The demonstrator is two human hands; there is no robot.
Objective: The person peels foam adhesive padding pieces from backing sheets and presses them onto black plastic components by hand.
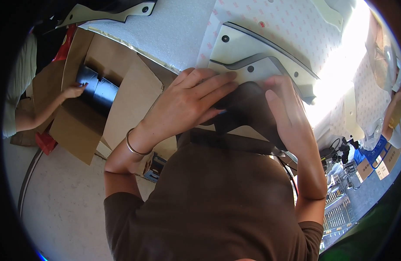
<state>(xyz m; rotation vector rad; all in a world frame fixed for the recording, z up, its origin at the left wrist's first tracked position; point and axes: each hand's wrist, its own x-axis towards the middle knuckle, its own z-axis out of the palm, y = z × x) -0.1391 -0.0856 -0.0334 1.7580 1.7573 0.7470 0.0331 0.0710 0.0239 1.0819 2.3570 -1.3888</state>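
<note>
The black part (252, 98) is at the near side of the worktop (165, 35), close in front of my torso. It lies between my hands, directly right of my left hand (187, 104) and directly left of my right hand (291, 119); both touch it, so neither is clearly nearer. Its long axis appears to slant from upper left to lower right, the visible lower end pointing towards my right forearm; the upper end is partly covered by my left fingers. Left fingers are extended over it, right fingers bent at its side; whether either hand grips or merely presses, I cannot tell. Just beyond is a pale strip (259, 73), attachment to the part undetermined, then a pale panel (246, 50) on a similar slant. To the left, a co-worker's hand (74, 91) reaches into a carton (130, 87).
</note>
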